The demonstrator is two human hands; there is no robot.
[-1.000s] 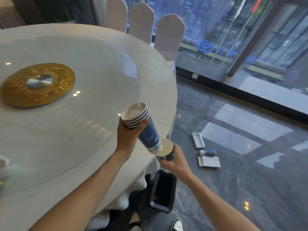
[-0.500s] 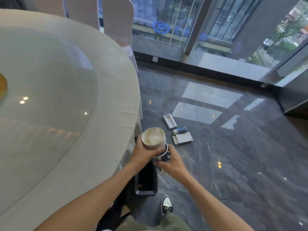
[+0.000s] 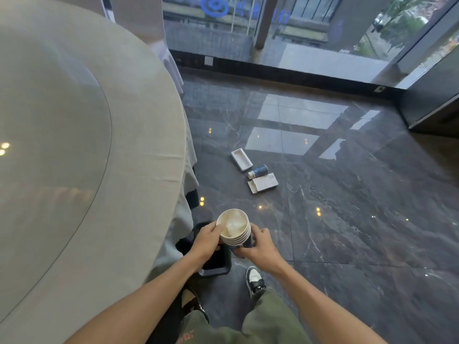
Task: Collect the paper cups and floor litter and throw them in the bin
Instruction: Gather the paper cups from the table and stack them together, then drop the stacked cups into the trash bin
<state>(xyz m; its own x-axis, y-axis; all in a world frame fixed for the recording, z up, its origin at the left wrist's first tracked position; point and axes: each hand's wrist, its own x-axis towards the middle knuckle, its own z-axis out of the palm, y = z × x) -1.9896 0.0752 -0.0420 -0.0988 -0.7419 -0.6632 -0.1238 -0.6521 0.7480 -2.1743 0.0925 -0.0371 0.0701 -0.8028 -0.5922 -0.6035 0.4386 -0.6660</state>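
Head view: the left hand (image 3: 207, 240) and right hand (image 3: 258, 245) are both gripping a stack of nested paper cups (image 3: 234, 229) above the black bin (image 3: 214, 260). A fallen blue cup (image 3: 258, 170) is lying between two white boxes (image 3: 263, 182) on the floor.

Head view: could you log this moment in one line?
both hands hold stacked blue-and-white paper cups | above black plastic bin | floor litter uncollected

A restaurant banquet room: large round cloth-covered table with glass turntable (image 3: 74, 145) at nine o'clock, polished dark marble floor (image 3: 347, 232), covered chairs (image 3: 139, 18) (eleven o'clock)
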